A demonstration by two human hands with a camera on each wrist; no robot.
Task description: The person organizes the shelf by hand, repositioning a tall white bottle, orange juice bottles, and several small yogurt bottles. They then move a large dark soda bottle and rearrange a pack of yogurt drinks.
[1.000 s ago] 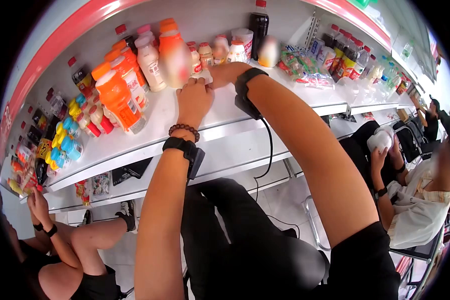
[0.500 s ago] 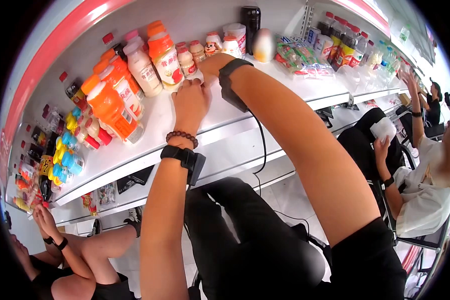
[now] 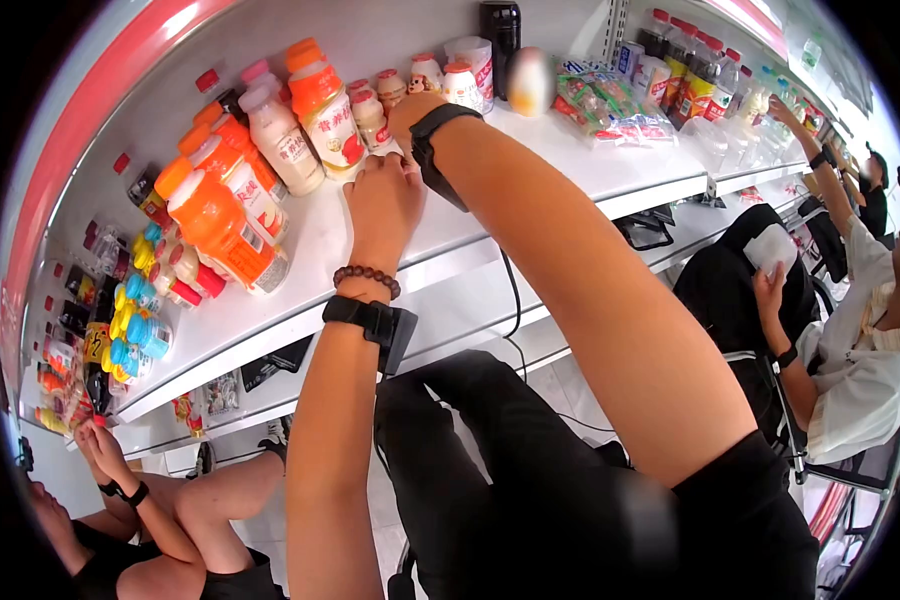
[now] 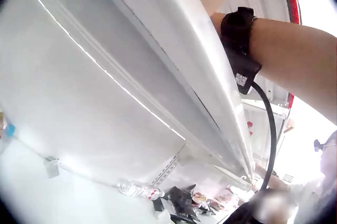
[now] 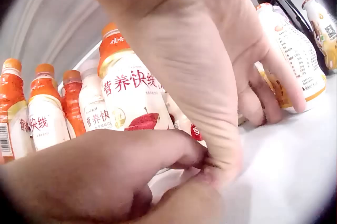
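1. From the head camera I see the left hand (image 3: 382,200) low over the white shelf (image 3: 540,165), the right hand (image 3: 408,118) near its one o'clock.
2. In the right wrist view I find the two hands meeting, left fingertips against the right thumb. The left fingers are bent; I cannot tell whether they pinch something small.
3. Some right fingers are bent, one reaching down straighter beside a white-and-orange bottle (image 5: 292,55). I cannot tell whether that hand grips anything.
4. My nearest items stand upright: a small pale bottle (image 3: 370,120) at the left hand's twelve o'clock, a large orange-capped bottle (image 3: 330,122) at eleven.
5. From the right hand, I have a small white bottle (image 3: 460,86) at two o'clock, a dark bottle (image 3: 501,45) farther along that line, and a candy bag (image 3: 610,108) at three.
6. More orange-capped bottles (image 3: 220,220) stand at the left hand's nine o'clock.
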